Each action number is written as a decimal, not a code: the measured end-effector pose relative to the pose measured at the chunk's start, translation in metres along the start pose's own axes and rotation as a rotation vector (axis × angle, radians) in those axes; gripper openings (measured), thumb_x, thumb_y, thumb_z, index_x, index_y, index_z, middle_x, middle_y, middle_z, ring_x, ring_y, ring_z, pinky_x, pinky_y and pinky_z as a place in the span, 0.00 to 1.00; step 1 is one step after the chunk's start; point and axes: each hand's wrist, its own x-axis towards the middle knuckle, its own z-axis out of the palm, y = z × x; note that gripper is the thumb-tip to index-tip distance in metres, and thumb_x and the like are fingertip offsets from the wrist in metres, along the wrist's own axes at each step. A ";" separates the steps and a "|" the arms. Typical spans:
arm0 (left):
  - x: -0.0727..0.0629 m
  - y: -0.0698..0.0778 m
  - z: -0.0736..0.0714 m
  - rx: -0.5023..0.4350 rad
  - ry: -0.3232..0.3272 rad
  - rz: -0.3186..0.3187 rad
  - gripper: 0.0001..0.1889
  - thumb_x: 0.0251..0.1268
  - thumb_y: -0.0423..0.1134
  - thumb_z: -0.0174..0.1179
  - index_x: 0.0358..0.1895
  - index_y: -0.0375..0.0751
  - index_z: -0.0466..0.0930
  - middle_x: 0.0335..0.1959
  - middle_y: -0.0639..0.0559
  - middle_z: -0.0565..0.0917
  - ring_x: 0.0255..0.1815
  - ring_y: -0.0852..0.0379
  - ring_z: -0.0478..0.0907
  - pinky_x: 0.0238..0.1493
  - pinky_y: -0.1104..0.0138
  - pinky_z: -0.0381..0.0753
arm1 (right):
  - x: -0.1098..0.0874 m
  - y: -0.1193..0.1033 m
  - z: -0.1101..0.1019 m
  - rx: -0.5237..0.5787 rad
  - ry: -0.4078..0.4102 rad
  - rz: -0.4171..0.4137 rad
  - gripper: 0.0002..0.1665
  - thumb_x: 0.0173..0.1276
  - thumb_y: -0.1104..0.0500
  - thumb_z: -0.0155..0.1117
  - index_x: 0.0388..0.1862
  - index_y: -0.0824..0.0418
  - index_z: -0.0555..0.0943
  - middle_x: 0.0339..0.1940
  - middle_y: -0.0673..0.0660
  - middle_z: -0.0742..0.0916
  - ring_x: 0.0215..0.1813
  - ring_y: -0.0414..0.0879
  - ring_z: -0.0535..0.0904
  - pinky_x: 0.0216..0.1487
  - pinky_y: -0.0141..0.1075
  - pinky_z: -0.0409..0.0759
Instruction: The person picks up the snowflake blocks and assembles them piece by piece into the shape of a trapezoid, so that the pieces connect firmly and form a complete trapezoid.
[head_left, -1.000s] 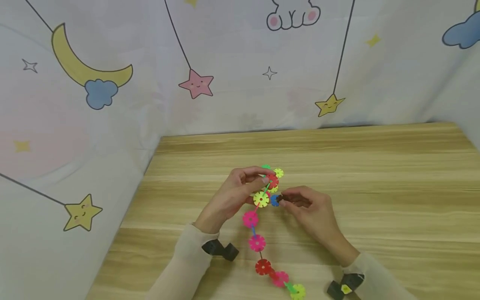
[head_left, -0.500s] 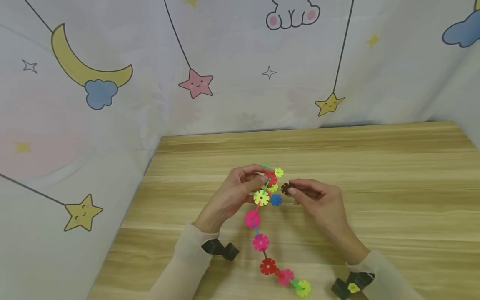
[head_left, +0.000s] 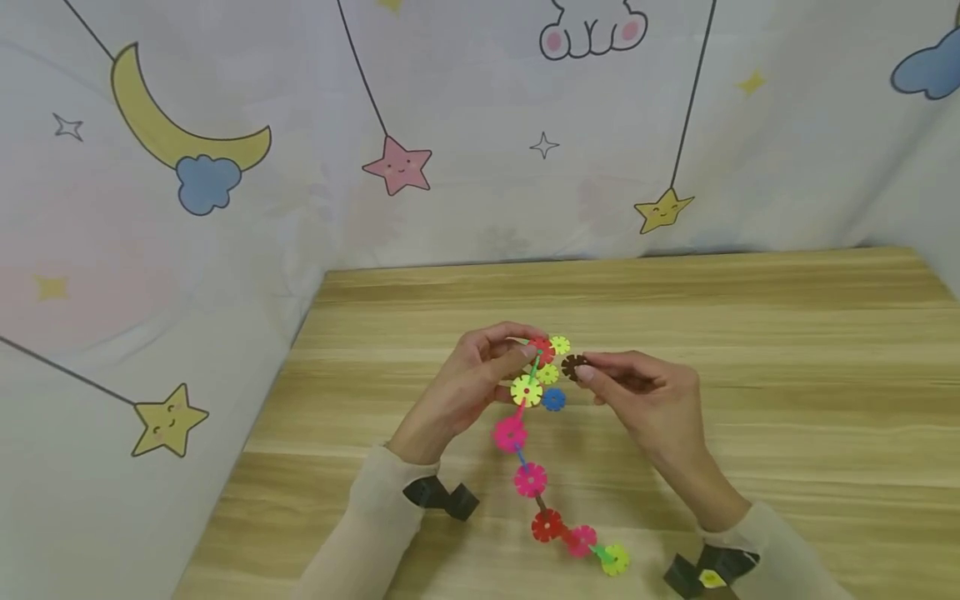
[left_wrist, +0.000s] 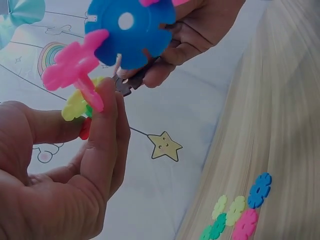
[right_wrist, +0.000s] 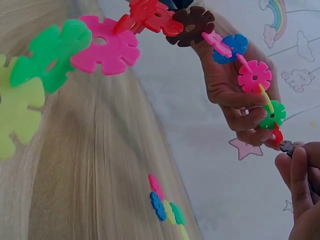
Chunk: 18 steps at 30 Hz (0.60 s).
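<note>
A chain of interlocked plastic snowflake discs hangs from my left hand (head_left: pixel 468 392), whose thumb and fingers pinch the red disc (head_left: pixel 542 350) at its upper end. Below come a yellow disc (head_left: pixel 527 391), pink discs (head_left: pixel 510 434) and others, down to a yellow-green disc (head_left: pixel 615 559) at the low end. Between thumb and fingertips, my right hand (head_left: pixel 663 408) pinches a dark brown disc (head_left: pixel 573 367), close beside the red one. In the right wrist view this brown disc (right_wrist: pixel 286 146) is partly covered by fingers; whether it touches the red disc, I cannot tell.
Loose discs lie on the wooden table (head_left: pixel 787 400) beyond the chain: a blue disc (head_left: pixel 553 400), yellow discs (head_left: pixel 547 374), a pink disc (left_wrist: pixel 245 225) and green ones (left_wrist: pixel 218 226). A patterned white cloth (head_left: pixel 465 217) hangs behind the table's back edge.
My right hand has moved the brown disc up and slightly right, off the loose blue disc in the head view. The chain's lower part has swung right and upward; my left hand keeps its hold.
</note>
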 end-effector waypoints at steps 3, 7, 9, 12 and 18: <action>0.001 0.000 0.002 -0.018 0.001 -0.005 0.19 0.83 0.36 0.56 0.69 0.31 0.76 0.42 0.53 0.89 0.39 0.61 0.88 0.35 0.67 0.90 | 0.000 -0.002 0.002 0.029 -0.007 -0.010 0.09 0.67 0.71 0.76 0.46 0.69 0.92 0.38 0.40 0.95 0.33 0.38 0.92 0.33 0.32 0.90; 0.000 0.001 0.005 -0.026 -0.004 -0.009 0.19 0.83 0.36 0.56 0.70 0.32 0.75 0.41 0.56 0.89 0.40 0.61 0.89 0.37 0.66 0.90 | -0.002 -0.003 0.006 0.048 -0.023 -0.042 0.09 0.67 0.73 0.76 0.46 0.69 0.92 0.38 0.42 0.95 0.33 0.41 0.93 0.35 0.32 0.90; -0.001 0.001 0.007 -0.025 -0.008 -0.004 0.18 0.83 0.36 0.56 0.69 0.34 0.76 0.41 0.57 0.89 0.40 0.61 0.89 0.37 0.66 0.90 | -0.003 -0.002 0.007 0.034 -0.029 -0.051 0.09 0.67 0.72 0.76 0.46 0.68 0.92 0.38 0.41 0.95 0.32 0.42 0.93 0.34 0.32 0.90; -0.001 0.000 0.008 -0.027 -0.011 0.004 0.18 0.83 0.35 0.56 0.69 0.34 0.76 0.41 0.57 0.90 0.41 0.61 0.89 0.38 0.66 0.91 | -0.003 -0.001 0.008 0.034 -0.024 -0.053 0.10 0.66 0.73 0.76 0.46 0.67 0.92 0.36 0.41 0.95 0.31 0.42 0.92 0.32 0.31 0.89; 0.000 -0.002 0.012 -0.030 -0.011 0.017 0.19 0.83 0.33 0.56 0.70 0.35 0.76 0.38 0.56 0.85 0.38 0.61 0.88 0.38 0.65 0.91 | -0.004 0.002 0.009 0.017 0.005 -0.068 0.10 0.66 0.73 0.76 0.46 0.67 0.92 0.33 0.41 0.94 0.28 0.39 0.90 0.30 0.30 0.87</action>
